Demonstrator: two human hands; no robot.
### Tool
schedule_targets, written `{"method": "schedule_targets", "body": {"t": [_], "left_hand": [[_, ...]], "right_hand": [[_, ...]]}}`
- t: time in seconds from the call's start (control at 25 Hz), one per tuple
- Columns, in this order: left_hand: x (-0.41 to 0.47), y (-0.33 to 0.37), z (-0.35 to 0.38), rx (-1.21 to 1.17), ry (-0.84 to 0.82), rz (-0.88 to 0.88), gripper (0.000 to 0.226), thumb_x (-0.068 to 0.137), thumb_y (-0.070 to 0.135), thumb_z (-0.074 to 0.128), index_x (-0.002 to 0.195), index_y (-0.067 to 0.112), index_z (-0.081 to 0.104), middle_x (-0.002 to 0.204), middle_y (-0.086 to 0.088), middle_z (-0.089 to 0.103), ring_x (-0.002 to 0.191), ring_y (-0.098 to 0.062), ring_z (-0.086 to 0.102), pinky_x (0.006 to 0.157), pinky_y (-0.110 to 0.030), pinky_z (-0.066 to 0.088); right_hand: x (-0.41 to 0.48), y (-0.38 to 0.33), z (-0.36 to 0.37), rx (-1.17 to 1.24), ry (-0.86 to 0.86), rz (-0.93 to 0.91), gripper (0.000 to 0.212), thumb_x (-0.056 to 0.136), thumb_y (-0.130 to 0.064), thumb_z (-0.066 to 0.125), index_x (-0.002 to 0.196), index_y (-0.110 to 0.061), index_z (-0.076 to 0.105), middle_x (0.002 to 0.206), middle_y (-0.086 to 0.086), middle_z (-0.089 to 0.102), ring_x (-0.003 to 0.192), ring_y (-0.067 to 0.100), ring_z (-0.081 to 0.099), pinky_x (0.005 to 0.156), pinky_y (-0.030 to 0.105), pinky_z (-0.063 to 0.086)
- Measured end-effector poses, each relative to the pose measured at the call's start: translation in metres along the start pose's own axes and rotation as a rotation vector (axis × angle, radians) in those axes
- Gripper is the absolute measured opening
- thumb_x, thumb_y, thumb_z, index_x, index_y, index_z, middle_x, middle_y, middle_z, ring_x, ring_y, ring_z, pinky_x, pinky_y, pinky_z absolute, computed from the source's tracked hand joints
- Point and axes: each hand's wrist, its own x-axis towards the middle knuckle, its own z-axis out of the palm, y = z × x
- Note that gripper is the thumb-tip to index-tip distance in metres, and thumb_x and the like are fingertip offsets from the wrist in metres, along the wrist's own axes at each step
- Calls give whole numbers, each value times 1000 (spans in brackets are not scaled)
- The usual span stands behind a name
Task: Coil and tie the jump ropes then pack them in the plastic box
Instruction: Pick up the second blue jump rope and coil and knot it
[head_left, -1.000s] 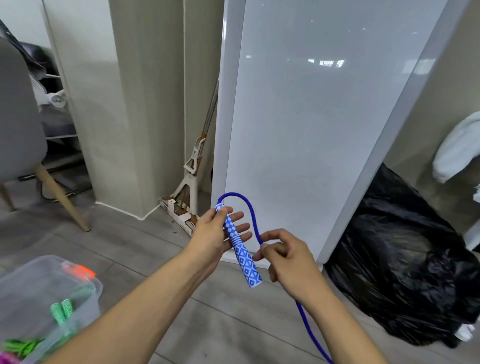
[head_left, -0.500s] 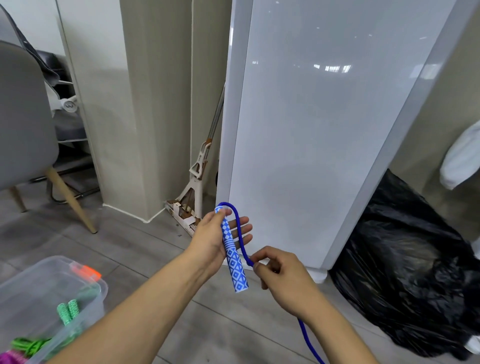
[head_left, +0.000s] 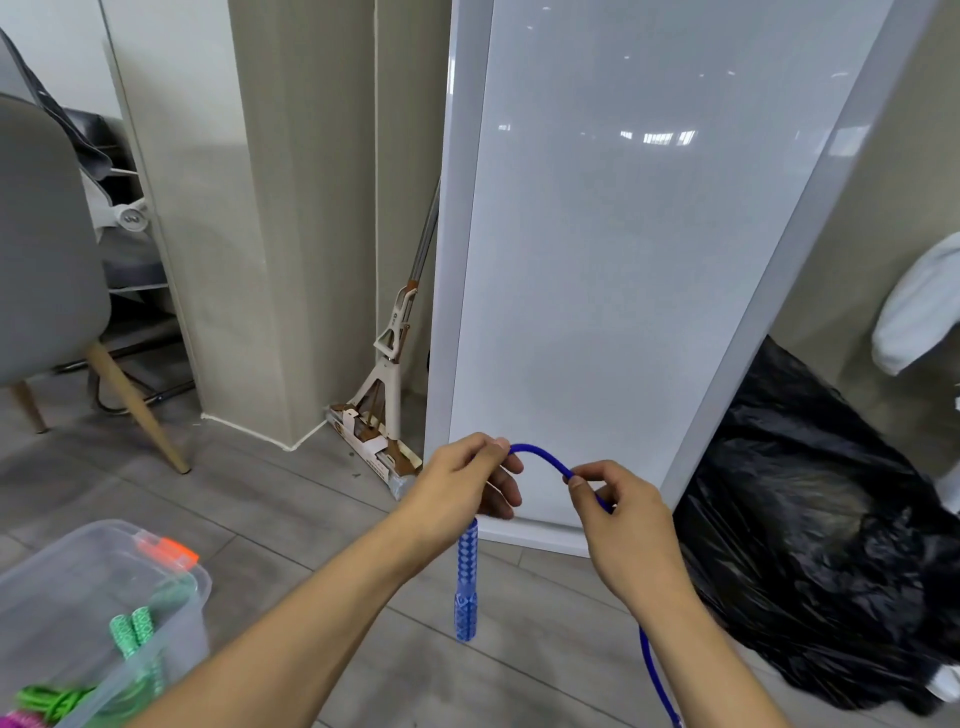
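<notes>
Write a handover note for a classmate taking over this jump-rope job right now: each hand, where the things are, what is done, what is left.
Hands: the left hand grips the top of the blue handle, which hangs down. The right hand pinches the blue rope, which arches between the hands and trails down out of view.
Things: the plastic box sits on the floor at lower left.
Done: a green rope is in the box.
Left: coil the blue rope, tie it, pack it in the box.

The blue jump rope (head_left: 540, 455) arches in the air, its patterned handle (head_left: 466, 587) dangling straight down. A green jump rope (head_left: 134, 634) lies inside the clear plastic box (head_left: 67, 577), lower left.
</notes>
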Motion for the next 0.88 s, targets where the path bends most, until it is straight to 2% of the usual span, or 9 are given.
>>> {"method": "schedule_targets", "body": {"t": [0.12,0.28,0.36,0.44,0.52,0.6,0.68,0.76,0.88], "left_hand": [[5,-11,0,108,-59,-61,40,106,37,37,97,12,67,64,1,51,50,-11,40,50,-26,39],[6,-21,-13,359,-229,-144,45,105,42,36,81,19,66,63,6,44,52,-9,34,50,-25,31],[7,-19,-17,497,-126,-30,41,106,39,35,81,19,60,65,5,46,54,-9,38,51,-21,33],[12,-19,-20,554,173,89,38,107,36,34,84,15,57,68,2,50,59,-12,43,54,-25,36],[20,-21,-26,372,450,47,38,107,33,34,85,13,57,71,-1,52,63,-16,45,57,-29,38],[26,-22,-29,-17,506,-123,36,107,28,35,84,10,55,64,-2,44,52,-15,38,49,-26,33],[22,-18,-25,-405,408,-266,29,103,18,36,82,7,54,58,-2,41,41,-11,29,39,-22,26],[14,-12,-16,-529,277,-292,24,100,11,38,88,3,57,63,-8,56,42,-12,39,39,-24,34],[2,-2,2,-448,105,-271,26,106,11,39,109,-2,61,97,-15,76,78,-27,72,68,-38,59]], "right_hand": [[-2,-3,2,-7,-20,-34,9,99,-30,59,96,-28,68,67,-3,57,53,9,45,49,18,36],[0,-3,-7,5,52,-6,9,92,-35,70,86,-29,70,69,-4,63,59,12,54,55,23,44],[1,-1,-11,-47,48,6,15,89,-42,72,80,-30,69,63,-3,60,56,12,52,53,26,43],[1,2,-13,-78,23,1,15,92,-41,68,82,-29,70,62,-3,59,55,12,51,54,30,45],[4,5,-15,-114,8,-24,14,97,-34,62,88,-28,70,65,-4,60,59,13,52,58,34,47],[7,9,-17,-123,22,-32,18,101,-28,54,95,-25,71,64,-7,57,57,11,48,55,33,42],[10,10,-17,-15,37,12,25,102,-18,48,102,-22,72,62,-7,54,51,8,42,54,28,35],[8,3,-13,116,11,34,27,102,-13,47,108,-21,72,67,-4,62,46,5,43,53,25,34],[1,-12,-1,271,-51,16,15,101,-15,53,107,-25,64,82,-5,76,48,-1,50,59,25,40]]}}
